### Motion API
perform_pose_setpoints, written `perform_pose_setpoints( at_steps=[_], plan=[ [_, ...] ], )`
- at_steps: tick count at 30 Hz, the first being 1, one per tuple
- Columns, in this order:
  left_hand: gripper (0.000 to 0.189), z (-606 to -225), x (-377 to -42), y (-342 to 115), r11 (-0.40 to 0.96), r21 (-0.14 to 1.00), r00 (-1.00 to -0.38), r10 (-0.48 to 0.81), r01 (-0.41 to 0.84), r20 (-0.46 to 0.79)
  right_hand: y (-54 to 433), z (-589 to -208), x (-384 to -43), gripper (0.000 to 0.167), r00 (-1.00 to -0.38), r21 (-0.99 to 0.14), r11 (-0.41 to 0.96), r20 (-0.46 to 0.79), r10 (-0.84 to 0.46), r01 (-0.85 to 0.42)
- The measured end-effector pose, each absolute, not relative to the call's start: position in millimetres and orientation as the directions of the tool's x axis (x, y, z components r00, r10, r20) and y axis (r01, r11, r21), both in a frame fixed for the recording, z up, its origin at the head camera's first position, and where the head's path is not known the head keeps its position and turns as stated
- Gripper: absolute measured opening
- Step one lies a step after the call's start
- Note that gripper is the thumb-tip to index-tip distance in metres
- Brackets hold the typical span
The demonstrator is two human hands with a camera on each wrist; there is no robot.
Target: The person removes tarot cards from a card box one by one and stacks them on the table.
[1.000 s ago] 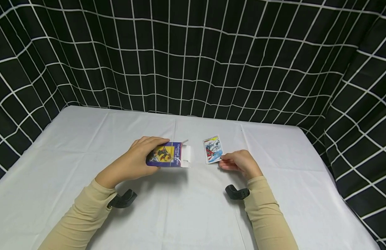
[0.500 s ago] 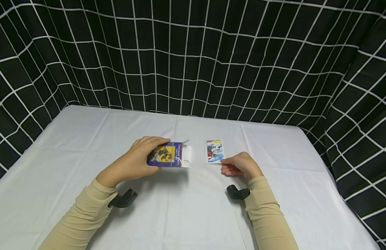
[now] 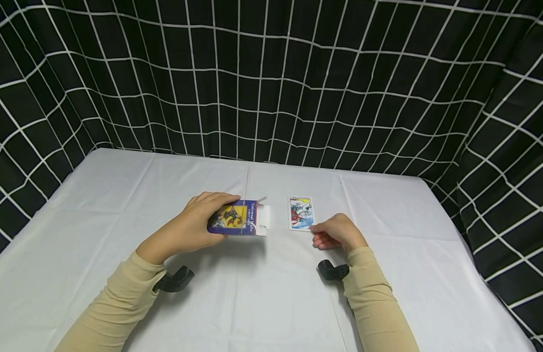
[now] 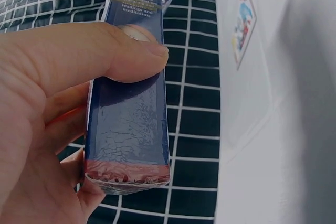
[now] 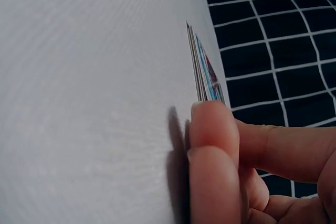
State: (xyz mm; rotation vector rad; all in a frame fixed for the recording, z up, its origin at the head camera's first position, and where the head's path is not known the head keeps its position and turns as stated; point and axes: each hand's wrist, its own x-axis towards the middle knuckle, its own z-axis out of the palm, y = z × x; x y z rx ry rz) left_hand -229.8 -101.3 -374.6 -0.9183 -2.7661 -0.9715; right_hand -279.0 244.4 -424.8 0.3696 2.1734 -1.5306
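My left hand [image 3: 189, 227] grips a blue and yellow tarot card box [image 3: 230, 217], its white flap end standing out to the right. In the left wrist view the thumb presses across the narrow blue side of the box [image 4: 128, 124]. To the right of the box, my right hand [image 3: 339, 231] pinches the near right corner of a small stack of tarot cards [image 3: 300, 213] with a picture side up. Thin card edges [image 5: 197, 72] show beyond the fingertips in the right wrist view. How many cards there are cannot be made out.
A white cloth [image 3: 271, 293] with creases covers the table. Behind it and at both sides hangs a black curtain [image 3: 262, 88] with a white grid. Each wrist carries a black camera mount [image 3: 176, 279].
The cards have turned from a tilt to nearly straight and lowered toward the cloth, with the right hand shifting slightly nearer the body. The left hand and box stay almost still.
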Motion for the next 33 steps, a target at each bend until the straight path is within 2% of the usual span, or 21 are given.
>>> perform_pose_setpoints(
  at_steps=[10, 25, 33],
  plan=[
    [0.075, -374.3, -231.0, -100.8, 0.619, 0.546, -0.817, 0.514, 0.564, 0.261, 240.1, -423.2, -281.2, 0.019, -0.869, -0.790, 0.418, -0.495, -0.003, 0.449],
    [0.075, -377.2, -228.8, -102.2, 0.626, 0.534, -0.815, 0.517, 0.568, 0.261, 238.3, -427.8, -276.0, 0.019, -0.870, -0.787, 0.425, -0.492, 0.003, 0.447],
    [0.076, -374.3, -230.0, -101.6, 0.625, 0.525, -0.810, 0.519, 0.577, 0.273, 244.8, -419.3, -275.9, 0.020, -0.891, -0.799, 0.452, -0.453, -0.019, 0.397]
  ],
)
